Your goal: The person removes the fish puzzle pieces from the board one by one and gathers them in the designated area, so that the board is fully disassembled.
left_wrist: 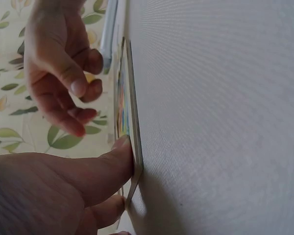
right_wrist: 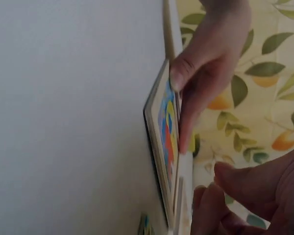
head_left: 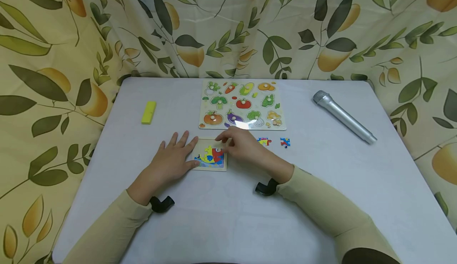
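A small jigsaw board [head_left: 206, 142] lies flat on the table, with a colourful picture of joined pieces [head_left: 210, 157] in its lower part and bare wood above. My left hand [head_left: 170, 159] rests at the board's left side, fingers spread and thumb on its lower left edge. Over the right side of the board hovers my right hand [head_left: 244, 145], its fingers loosely bent. In the left wrist view, this right hand [left_wrist: 63, 78] shows nothing between thumb and fingers. Two loose jigsaw pieces, one red and yellow [head_left: 264, 141] and one blue [head_left: 285, 142], lie right of the board.
Behind the jigsaw lies a larger vegetable peg puzzle [head_left: 262, 107]. A yellow block [head_left: 148, 112] is on the left of the white table [head_left: 228, 216], and a silver microphone [head_left: 346, 118] lies at the right. Patterned cloth [head_left: 228, 38] hangs behind.
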### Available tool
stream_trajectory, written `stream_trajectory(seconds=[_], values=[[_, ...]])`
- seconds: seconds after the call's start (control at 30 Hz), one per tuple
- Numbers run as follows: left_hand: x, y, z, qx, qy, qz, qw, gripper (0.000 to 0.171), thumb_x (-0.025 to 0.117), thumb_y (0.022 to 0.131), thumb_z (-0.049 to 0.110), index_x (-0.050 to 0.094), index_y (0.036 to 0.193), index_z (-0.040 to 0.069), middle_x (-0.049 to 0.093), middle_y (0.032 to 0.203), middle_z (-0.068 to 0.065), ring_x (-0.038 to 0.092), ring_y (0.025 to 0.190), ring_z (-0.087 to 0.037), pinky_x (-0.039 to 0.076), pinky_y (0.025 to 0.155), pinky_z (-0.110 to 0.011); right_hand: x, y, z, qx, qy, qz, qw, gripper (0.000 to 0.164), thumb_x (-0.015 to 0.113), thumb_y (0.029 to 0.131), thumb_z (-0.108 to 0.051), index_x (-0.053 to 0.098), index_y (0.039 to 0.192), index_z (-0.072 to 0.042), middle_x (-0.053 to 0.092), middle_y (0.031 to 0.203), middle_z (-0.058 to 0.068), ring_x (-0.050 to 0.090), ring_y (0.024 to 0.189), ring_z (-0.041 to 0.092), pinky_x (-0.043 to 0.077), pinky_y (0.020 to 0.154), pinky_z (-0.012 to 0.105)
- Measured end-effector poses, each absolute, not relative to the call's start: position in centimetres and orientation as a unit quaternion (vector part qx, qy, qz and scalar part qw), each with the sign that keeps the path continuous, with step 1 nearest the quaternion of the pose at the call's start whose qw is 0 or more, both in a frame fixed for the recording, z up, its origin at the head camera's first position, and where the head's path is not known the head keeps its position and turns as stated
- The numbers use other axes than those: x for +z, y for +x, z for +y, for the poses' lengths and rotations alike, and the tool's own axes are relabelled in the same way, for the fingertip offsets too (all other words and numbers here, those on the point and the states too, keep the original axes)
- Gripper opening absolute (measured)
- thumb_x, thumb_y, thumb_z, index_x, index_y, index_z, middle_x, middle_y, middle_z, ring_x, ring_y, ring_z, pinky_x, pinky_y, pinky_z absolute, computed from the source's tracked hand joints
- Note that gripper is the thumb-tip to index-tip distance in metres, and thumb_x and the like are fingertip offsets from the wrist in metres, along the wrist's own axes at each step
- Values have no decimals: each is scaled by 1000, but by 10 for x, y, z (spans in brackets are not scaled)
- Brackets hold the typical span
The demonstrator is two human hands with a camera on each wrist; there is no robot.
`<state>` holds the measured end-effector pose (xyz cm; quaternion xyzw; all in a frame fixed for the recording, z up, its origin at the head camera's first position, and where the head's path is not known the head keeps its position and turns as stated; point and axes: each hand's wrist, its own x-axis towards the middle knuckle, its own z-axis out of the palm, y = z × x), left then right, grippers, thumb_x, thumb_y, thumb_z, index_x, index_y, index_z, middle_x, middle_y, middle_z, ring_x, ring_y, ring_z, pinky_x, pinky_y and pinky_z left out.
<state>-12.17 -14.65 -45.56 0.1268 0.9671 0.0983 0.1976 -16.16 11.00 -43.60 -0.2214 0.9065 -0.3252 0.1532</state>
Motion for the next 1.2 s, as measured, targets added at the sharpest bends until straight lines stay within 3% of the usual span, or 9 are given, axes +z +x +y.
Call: stream_trajectory(seconds=[0.47, 0.93, 1.2], values=[[-452, -121, -146, 99, 135, 965, 200, 85, 64, 104, 57, 25, 173, 26, 12, 182, -13, 7, 167, -50, 15, 127, -80, -448, -158, 71, -260, -246, 912, 200, 35, 81, 95, -12, 80, 130, -13, 62, 107, 4, 55, 93, 18, 46, 75, 29], [-450, -121, -145, 102, 136, 965, 198, 84, 65, 104, 55, 28, 172, 25, 14, 181, -14, 8, 167, -50, 15, 127, -80, -450, -161, 72, -286, -232, 906, 207, 29, 82, 94, -10, 78, 121, -19, 65, 104, 3, 59, 95, 19, 51, 81, 31], [-449, -121, -146, 101, 134, 966, 198, 84, 65, 103, 55, 27, 172, 25, 14, 181, -14, 9, 167, -51, 15, 126, -80, -447, -160, 71, -304, -222, 902, 210, 28, 79, 98, -11, 79, 125, -18, 68, 103, 1, 60, 96, 18, 53, 84, 32]])
